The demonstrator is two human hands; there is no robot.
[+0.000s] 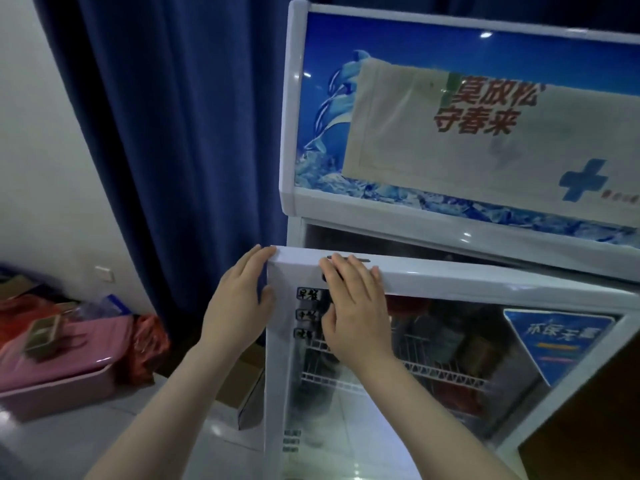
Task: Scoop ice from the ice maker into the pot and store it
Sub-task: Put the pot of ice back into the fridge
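Both hands are working the glass door (pixel 398 375) of an upright display fridge (pixel 294 133) — the door is standing ajar, its top edge swung out from the cabinet with a dark gap showing behind it. The left hand (pixel 239 303) is lying flat along the door's free corner, fingers extended and thumb wrapping round onto the face, seemingly bracing the edge so the door is not swinging on its own. The right hand (pixel 356 306) is pressing palm-down on the top rail, fingertips curling over its upper edge; neither hand is clenching, and neither is carrying anything. Whether the door is being drawn open or pushed to, I cannot tell from this view. The pot and the ice are not in sight — possibly inside the cabinet, where only dim shapes are showing through the glass, too blurred to name. Counting: two hands, one door, two white wire shelves (pixel 408 375) showing through the glass, three small handwritten labels (pixel 308 294) stacked down the door's left side, one blue sticker (pixel 557 337) at its right. A pale sheet of paper (pixel 485 140) with red characters is covering much of the fridge's blue header panel. Off to the left, one pink bin (pixel 59 379) is sitting low beside a dark blue curtain (pixel 173 133). Judging by this, the storing step is in hand.
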